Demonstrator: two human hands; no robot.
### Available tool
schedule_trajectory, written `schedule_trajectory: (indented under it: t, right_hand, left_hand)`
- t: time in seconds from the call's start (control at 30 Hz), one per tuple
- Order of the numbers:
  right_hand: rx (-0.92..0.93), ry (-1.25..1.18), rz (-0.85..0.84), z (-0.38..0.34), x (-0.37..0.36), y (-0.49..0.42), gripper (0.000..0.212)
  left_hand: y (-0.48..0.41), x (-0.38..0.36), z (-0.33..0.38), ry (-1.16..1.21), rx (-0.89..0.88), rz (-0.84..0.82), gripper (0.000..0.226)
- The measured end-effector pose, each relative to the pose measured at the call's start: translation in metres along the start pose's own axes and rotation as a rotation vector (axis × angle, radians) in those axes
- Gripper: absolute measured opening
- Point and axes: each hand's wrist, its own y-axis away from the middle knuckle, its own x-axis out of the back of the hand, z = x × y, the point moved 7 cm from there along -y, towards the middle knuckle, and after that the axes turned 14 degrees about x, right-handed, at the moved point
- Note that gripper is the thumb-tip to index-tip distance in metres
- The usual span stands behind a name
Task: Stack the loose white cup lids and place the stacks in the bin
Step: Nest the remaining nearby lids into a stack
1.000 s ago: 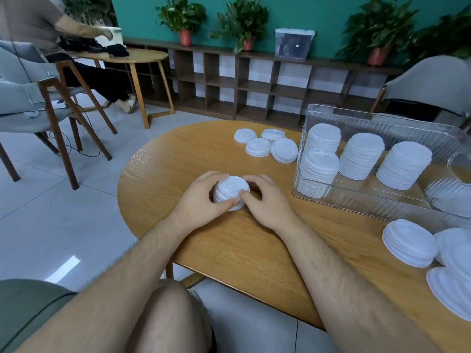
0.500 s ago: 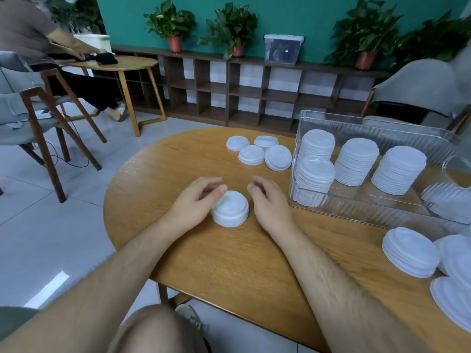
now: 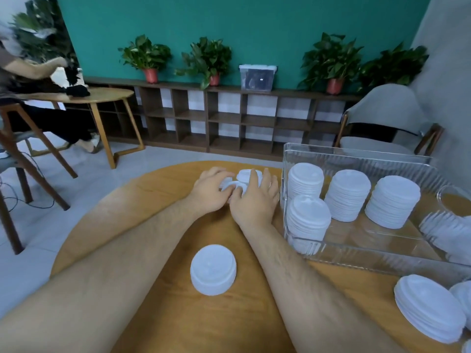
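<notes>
Both my hands are at the far edge of the round wooden table (image 3: 142,200), on the group of loose white lids (image 3: 245,175). My left hand (image 3: 210,193) curls its fingers round one of them. The fingers of my right hand (image 3: 256,201) lie spread and fairly straight over the others, hiding most of them. A short stack of lids (image 3: 213,269) stands alone on the table between my forearms. To the right, the clear plastic bin (image 3: 356,157) holds several tall lid stacks (image 3: 348,197).
More lid stacks (image 3: 430,315) lie outside the bin at the table's near right edge. A grey chair (image 3: 387,118) stands behind the bin. At the far left another person sits at a second wooden table (image 3: 102,96). A low shelf (image 3: 229,118) with plants lines the green wall.
Both hands let go of the short stack and reached forward to the loose lids at the far edge. The stack stays on the table, now between my forearms. The camera tilted up.
</notes>
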Motion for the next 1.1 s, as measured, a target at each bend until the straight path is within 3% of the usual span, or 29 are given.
schedule_trajectory:
  t: [0.13,0.23,0.37,0.5,0.67,0.77,0.9,1.1]
  right_hand:
    - [-0.092,0.066,0.067,0.013,-0.010,-0.028,0.057]
    - [-0.123,0.138,0.044,0.023,-0.019,-0.040,0.055]
    - [-0.076,0.306,0.035,0.027,-0.025,-0.045,0.052]
    - [-0.030,0.293,-0.049,0.024,-0.025,-0.041,0.040]
    - [0.061,0.171,-0.172,-0.001,-0.018,-0.009,0.043]
    - [0.153,0.069,-0.239,-0.015,-0.010,0.021,0.045]
    - [0.289,-0.021,-0.303,-0.026,0.004,0.061,0.046]
    - [0.351,-0.196,-0.199,-0.016,0.031,0.093,0.057]
  left_hand:
    - [-0.049,-0.012,0.029,-0.182,-0.034,-0.116,0.042]
    - [-0.078,-0.032,0.034,-0.298,-0.027,-0.296,0.047]
    - [-0.085,-0.047,0.028,-0.101,0.055,-0.513,0.045]
    - [-0.070,-0.036,0.018,-0.042,0.034,-0.486,0.044]
    - [-0.022,-0.015,-0.012,-0.002,0.084,-0.370,0.068]
    - [0.016,-0.001,-0.031,-0.064,0.087,-0.264,0.058]
    - [0.074,0.013,-0.048,-0.066,0.130,-0.213,0.064]
    - [0.127,0.033,-0.034,-0.060,0.168,-0.081,0.050]
